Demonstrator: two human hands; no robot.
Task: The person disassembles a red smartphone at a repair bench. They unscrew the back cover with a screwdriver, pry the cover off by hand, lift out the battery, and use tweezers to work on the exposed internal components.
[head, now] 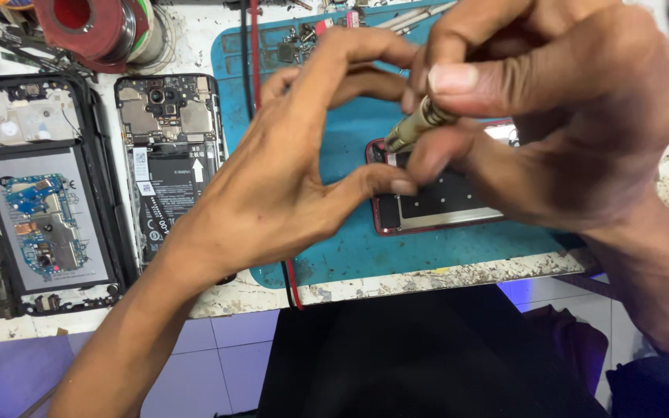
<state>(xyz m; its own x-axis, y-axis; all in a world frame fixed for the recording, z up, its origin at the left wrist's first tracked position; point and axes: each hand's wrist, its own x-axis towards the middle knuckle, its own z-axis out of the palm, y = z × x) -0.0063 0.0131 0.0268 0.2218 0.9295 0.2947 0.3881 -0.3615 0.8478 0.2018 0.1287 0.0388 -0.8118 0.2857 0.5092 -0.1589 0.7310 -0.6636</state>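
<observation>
My right hand (551,116) grips a small metal screwdriver (416,124), its tip set on the top left corner of an opened red-framed phone (435,209). The phone lies on a blue work mat (350,255). My left hand (288,170) arches over the mat. Its thumb presses the phone's left edge, and its forefinger curls up to meet my right fingers by the screwdriver. Much of the phone is hidden under both hands.
Two more opened phones lie on the white bench at left: a small one (168,162) showing its battery and a larger one (40,193) with a blue circuit board on it. Tape rolls (94,27) sit at the back left. Loose screws and parts (300,42) lie on the mat's far edge.
</observation>
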